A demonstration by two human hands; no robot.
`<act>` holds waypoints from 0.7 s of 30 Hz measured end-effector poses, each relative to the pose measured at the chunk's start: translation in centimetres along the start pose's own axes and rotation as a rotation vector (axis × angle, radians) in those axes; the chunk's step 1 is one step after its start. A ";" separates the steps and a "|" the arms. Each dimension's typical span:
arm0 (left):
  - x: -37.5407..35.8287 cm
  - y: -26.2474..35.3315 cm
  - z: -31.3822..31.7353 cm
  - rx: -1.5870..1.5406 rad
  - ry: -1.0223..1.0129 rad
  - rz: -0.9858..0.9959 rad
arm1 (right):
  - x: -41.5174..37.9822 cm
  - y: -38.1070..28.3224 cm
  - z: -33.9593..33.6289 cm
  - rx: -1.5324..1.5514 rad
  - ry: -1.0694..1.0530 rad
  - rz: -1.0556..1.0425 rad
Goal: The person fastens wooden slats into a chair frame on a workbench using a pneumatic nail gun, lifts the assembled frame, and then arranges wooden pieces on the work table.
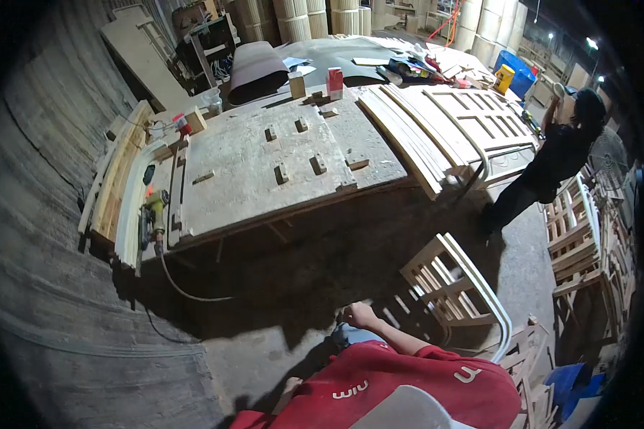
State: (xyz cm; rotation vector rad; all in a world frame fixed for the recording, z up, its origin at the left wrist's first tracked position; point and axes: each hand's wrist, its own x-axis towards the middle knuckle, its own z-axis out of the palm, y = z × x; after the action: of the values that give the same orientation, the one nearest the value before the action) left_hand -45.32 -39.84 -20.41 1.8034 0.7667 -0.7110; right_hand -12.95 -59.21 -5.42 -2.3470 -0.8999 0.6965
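Bin (524,79) beside yellow container (504,79), contents unclear, well beyond right hand (360,315)

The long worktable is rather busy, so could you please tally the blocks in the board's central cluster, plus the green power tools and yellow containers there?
Central blocks: 4
Green power tool: 1
Yellow container: 1
Total: 6

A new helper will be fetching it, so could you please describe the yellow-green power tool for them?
Find the large, pale, scuffed worktable in front of the person in red, and go to its left end. Beside the long whitish strips lies the yellow-green power tool. Unlike its neighbours, it has a thin pale hose trailing off the table's near edge.
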 end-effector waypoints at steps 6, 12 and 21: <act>4.5 4.2 -6.0 -0.074 0.051 0.007 | 5.7 0.4 -3.4 0.009 0.079 0.019; 9.0 9.5 -7.4 -0.221 0.406 0.007 | 10.0 0.5 -5.8 0.114 0.065 -0.062; 7.4 15.6 -13.5 -0.277 0.460 0.232 | 18.4 -3.1 -3.8 0.119 -0.060 -0.233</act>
State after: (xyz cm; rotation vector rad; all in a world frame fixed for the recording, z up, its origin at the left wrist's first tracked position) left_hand -27.04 -30.35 -12.88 1.7770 0.8844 -0.0274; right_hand -0.07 -45.18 -5.66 -2.0853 -1.1050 0.7063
